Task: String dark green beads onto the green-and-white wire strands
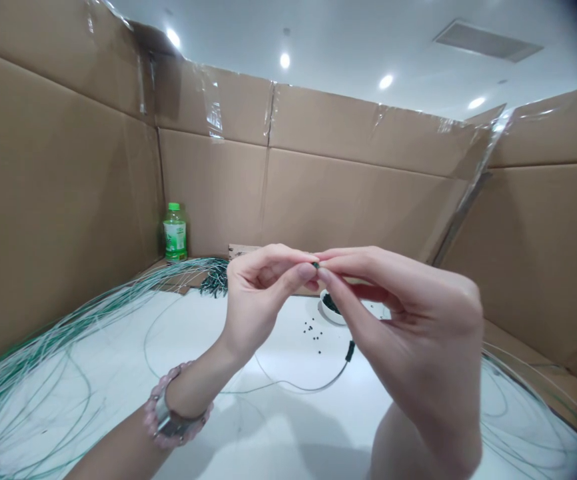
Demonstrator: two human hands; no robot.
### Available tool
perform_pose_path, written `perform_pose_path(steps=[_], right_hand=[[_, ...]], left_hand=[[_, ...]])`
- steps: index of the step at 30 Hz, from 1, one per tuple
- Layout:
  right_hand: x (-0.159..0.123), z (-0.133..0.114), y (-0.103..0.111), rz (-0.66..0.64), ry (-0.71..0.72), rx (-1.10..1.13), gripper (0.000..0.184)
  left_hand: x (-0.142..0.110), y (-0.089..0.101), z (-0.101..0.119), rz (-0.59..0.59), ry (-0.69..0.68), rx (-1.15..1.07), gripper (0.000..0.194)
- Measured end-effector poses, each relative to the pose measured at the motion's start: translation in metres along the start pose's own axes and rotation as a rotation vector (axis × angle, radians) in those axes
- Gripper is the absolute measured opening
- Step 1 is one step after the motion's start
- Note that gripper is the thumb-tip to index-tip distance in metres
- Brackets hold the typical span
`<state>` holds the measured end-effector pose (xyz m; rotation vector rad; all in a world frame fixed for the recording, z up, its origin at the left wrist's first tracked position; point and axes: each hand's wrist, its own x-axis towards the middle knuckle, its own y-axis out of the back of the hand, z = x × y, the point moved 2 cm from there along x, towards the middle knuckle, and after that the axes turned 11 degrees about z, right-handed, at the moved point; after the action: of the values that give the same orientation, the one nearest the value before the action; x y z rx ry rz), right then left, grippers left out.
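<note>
My left hand (257, 300) and my right hand (408, 320) are raised above the white table, their fingertips meeting. Between them they pinch a tiny dark green bead (315, 265). Just below, a thin wire (308, 388) curves across the table to a short black sleeve (350, 351), and its upper end is hidden behind my right hand. A small white bowl (331, 310) of dark beads stands partly behind my hands. Several loose beads (311, 327) lie in front of it.
Long green-and-white strands (33, 373) sprawl over the white table (118, 347) at left, and more lie at right. A dark beaded bundle (214, 279) sits at the back. A green-capped bottle (175, 233) stands in the corner of the cardboard walls (358, 200).
</note>
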<state>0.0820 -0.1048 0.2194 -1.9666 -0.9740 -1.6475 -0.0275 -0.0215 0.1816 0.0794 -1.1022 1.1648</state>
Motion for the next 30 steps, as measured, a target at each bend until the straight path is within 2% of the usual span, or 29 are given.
perform_pose_path(steps=[5, 10, 15, 18, 20, 24, 26, 29, 30], right_hand=[[0.002, 0.006, 0.004, -0.008, 0.023, -0.017, 0.016], [0.003, 0.013, 0.004, 0.005, -0.063, 0.127, 0.013], [0.003, 0.019, 0.003, -0.032, -0.148, 0.232, 0.015], [0.003, 0.020, 0.002, -0.074, -0.196, 0.298, 0.014], [0.004, 0.019, -0.001, -0.082, -0.204, 0.275, 0.014], [0.006, 0.018, -0.001, -0.084, -0.235, 0.134, 0.014], [0.007, 0.023, 0.004, -0.173, -0.253, 0.029, 0.014], [0.007, 0.034, 0.016, -0.413, -0.260, -0.144, 0.013], [0.007, 0.037, 0.020, -0.438, -0.270, -0.164, 0.012]], left_hand=[[0.004, 0.003, 0.011, -0.068, -0.059, 0.183, 0.013], [0.009, 0.006, 0.017, -0.140, -0.148, 0.356, 0.014], [0.012, 0.008, 0.020, -0.212, -0.069, 0.390, 0.007], [0.011, 0.006, 0.023, -0.232, -0.077, 0.428, 0.009], [0.009, 0.005, 0.025, -0.208, -0.168, 0.503, 0.009], [0.006, 0.004, 0.027, -0.133, -0.457, 0.706, 0.007], [0.007, 0.006, 0.027, -0.091, -0.507, 0.753, 0.007], [0.011, 0.009, 0.023, -0.068, -0.475, 0.771, 0.007], [0.012, 0.010, 0.021, -0.079, -0.456, 0.771, 0.007]])
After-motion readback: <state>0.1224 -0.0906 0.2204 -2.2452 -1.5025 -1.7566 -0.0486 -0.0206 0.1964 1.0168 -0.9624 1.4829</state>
